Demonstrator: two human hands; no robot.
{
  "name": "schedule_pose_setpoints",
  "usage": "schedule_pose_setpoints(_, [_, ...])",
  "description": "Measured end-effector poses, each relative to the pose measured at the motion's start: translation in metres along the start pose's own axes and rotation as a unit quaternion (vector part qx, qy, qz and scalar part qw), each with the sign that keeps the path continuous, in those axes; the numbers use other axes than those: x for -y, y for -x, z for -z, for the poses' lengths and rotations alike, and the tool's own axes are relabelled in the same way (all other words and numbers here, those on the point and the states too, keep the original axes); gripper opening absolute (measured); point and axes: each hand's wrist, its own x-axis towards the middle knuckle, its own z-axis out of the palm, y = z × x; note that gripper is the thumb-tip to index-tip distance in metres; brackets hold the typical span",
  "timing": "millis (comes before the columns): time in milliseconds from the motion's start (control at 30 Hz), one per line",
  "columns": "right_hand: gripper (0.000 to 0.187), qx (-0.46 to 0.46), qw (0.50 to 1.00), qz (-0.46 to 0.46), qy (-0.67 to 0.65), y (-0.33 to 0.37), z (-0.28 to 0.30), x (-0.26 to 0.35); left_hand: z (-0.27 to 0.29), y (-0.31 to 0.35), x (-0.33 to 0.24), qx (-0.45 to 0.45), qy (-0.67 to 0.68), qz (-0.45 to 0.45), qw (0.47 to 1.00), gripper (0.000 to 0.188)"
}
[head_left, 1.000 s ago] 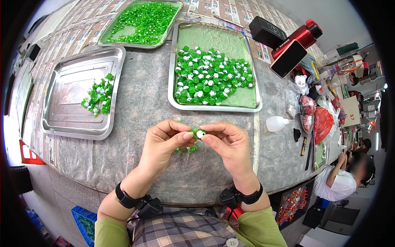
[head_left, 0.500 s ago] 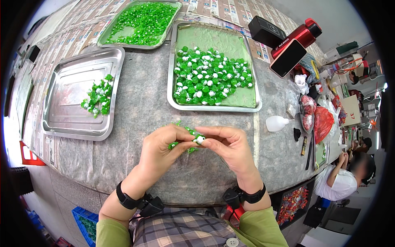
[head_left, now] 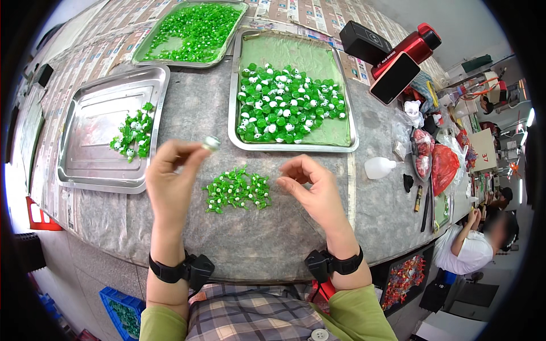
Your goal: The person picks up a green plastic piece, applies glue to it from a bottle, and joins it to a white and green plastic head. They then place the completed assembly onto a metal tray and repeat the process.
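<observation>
My left hand [head_left: 172, 176] is raised between the left tray and the small pile, pinching a small green-and-white figure [head_left: 211, 143] that is smeared by motion. To the right of the pile, my right hand [head_left: 315, 193] holds nothing visible; its thumb and forefinger are curled but apart. Between my hands, a pile of small green plastic pieces with white dots [head_left: 239, 190] lies on the grey table cover. A metal tray [head_left: 108, 179] at left carries a cluster of assembled green-and-white figures [head_left: 133, 133]. Round green-and-white heads [head_left: 290, 105] fill much of the green-lined tray [head_left: 296, 148] ahead.
A third tray [head_left: 142, 51] of small green pieces stands at the far left. On the right are a red bottle [head_left: 412, 45], a phone [head_left: 394, 78], a black box [head_left: 364, 42], a white plastic bottle [head_left: 379, 167] and red bags [head_left: 446, 167]. Another person [head_left: 466, 250] sits at far right.
My hands have parted. The left has moved left and up with the figure; the right has drawn back slightly to the right, uncovering the pile of green pieces.
</observation>
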Motion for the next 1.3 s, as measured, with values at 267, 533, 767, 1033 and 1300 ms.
schedule_pose_setpoints(267, [0.012,0.089,0.872,0.103,0.471,0.002,-0.006,-0.004,0.018,-0.014,0.004,-0.105,-0.004,-0.059,0.993,0.017])
schedule_pose_setpoints(533, [0.011,0.057,0.901,0.181,0.389,0.005,-0.007,0.014,-0.03,0.023,-0.015,0.282,-0.029,0.031,0.958,0.015])
schedule_pose_setpoints(767, [0.01,-0.145,0.894,0.27,0.326,0.013,0.018,0.032,-0.028,0.027,-0.006,0.26,0.132,0.212,0.933,0.013])
schedule_pose_setpoints(1033, [0.014,-0.475,0.837,0.182,0.203,0.041,0.142,0.005,-0.029,0.024,-0.014,0.21,0.248,0.227,0.918,0.014])
schedule_pose_setpoints(1300, [0.035,-0.324,0.926,0.065,0.181,0.025,0.142,-0.022,-0.029,0.024,-0.011,0.226,0.313,0.284,0.878,0.017])
